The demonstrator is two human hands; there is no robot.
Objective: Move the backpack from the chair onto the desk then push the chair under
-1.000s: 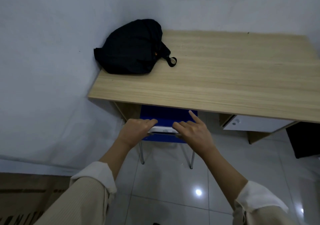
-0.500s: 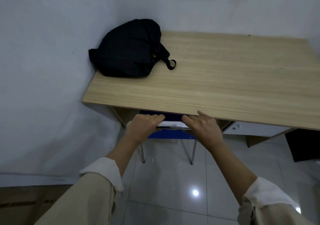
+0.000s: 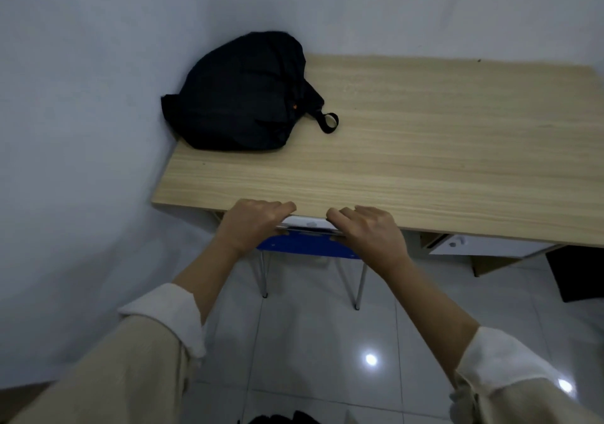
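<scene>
The black backpack (image 3: pixel 243 93) lies on the far left corner of the light wooden desk (image 3: pixel 425 149), against the wall, its strap loop trailing to the right. The blue chair (image 3: pixel 310 247) stands under the desk's front edge; only the top of its backrest and two metal legs show. My left hand (image 3: pixel 251 224) and my right hand (image 3: pixel 366 230) both grip the top rail of the backrest, side by side, right at the desk's edge.
White walls close in behind and to the left of the desk. A white drawer front (image 3: pixel 483 245) sits under the desk at the right. A dark object (image 3: pixel 575 273) stands on the glossy tiled floor (image 3: pixel 310 351) at the far right.
Both hands have pushed the chair forward; more of its blue backrest is now hidden beneath the desk, and the hands have reached the desk's edge. The backpack has not moved.
</scene>
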